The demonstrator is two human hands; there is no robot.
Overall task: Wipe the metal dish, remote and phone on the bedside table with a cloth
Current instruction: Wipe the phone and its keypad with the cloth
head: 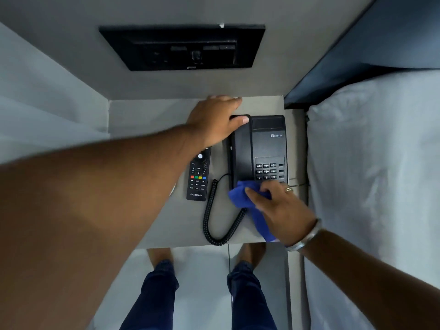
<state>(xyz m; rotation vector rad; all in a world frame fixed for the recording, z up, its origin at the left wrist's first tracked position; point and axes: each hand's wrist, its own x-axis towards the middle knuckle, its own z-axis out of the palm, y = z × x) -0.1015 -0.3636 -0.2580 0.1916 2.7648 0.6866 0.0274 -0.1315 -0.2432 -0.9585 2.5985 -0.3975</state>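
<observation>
On the bedside table [147, 120], one phone [258, 148], one remote [198, 178], one cloth [247, 196]

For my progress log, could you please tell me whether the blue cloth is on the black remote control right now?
No, the blue cloth is pressed against the black desk phone by the right hand.

Lighting was soft, even and moderately dim, with a cool grey cast. No hard shadows fell on the worktop [152, 217]; no glare was recorded. Wide-angle distortion bent straight lines towards the edges. The left forearm [83, 206], nearest the lens, was soft; the right hand [283, 210] showed slight blur.
</observation>
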